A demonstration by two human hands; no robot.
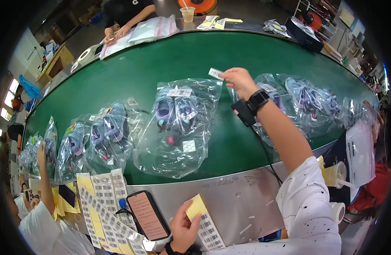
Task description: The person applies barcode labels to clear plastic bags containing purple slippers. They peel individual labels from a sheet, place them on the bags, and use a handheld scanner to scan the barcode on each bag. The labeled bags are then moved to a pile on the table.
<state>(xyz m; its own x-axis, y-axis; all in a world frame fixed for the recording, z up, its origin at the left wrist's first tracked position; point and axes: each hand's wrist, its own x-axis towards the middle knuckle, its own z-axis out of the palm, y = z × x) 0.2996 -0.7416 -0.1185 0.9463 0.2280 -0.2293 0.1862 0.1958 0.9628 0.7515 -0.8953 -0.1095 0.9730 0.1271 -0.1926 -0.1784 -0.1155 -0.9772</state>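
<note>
Pinching a small label (215, 73) between its fingertips, the right hand (240, 81) hovers over the green belt (161, 63), above a bagged shoe pair (178, 123). The left hand (182, 229) grips a barcode sheet (206, 227) at the belt's near metal edge.

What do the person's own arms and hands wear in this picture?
The right arm has a white sleeve with dark specks, a black wristwatch, and a small black wrist scanner with a black cable. The left hand has a black wristband.
</note>
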